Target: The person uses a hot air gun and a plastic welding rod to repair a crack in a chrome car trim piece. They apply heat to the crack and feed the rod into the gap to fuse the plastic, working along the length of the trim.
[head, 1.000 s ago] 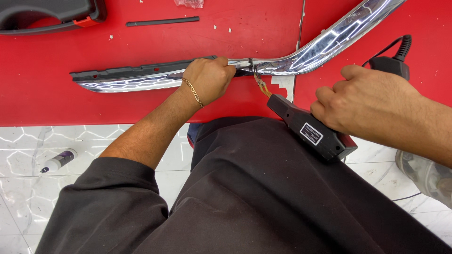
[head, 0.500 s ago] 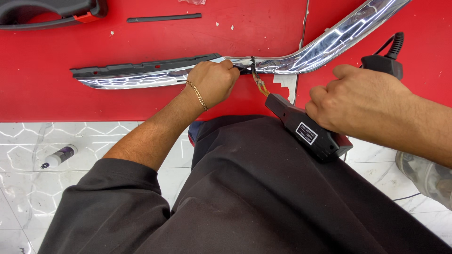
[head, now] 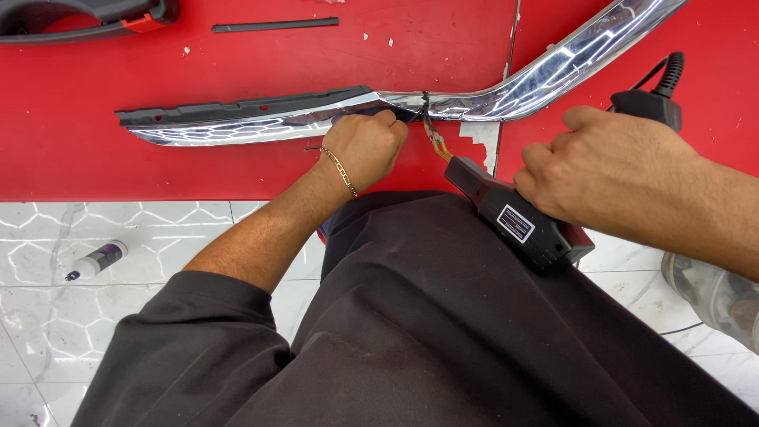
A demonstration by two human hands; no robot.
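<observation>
Head view: looking straight down over a red workbench (head: 237, 170), dark shirt filling the bottom half.
Chrome trim: long bent chrome trim strip (head: 506, 91) lying flat on the bench, running from the left side up to the top right corner, with a black plastic backing along its left part.
Left hand: left hand (head: 365, 150) is clenched at the middle of the strip, right by the bend, fingertips pinching something small there; pretty sure it's a thin wire or staple, but it's too tiny to call. Gold chain bracelet (head: 340, 171) on the wrist.
Right hand: right hand (head: 605, 162) wrapped around a black handheld plastic welder (head: 514, 217), fingers gripping its body firmly.
Welder tip: the coppery prongs at the front end point up at the strip, just beside the left hand's fingers.
Cord: coiled black cable (head: 670, 71) comes off behind the right hand.
Bench extras: thin black strip (head: 275, 25) near the top edge, dark plastic part (head: 71, 17) in the top left corner.
Floor: small bottle (head: 96, 261) lying on the white marble tiles, well apart from the hands.
</observation>
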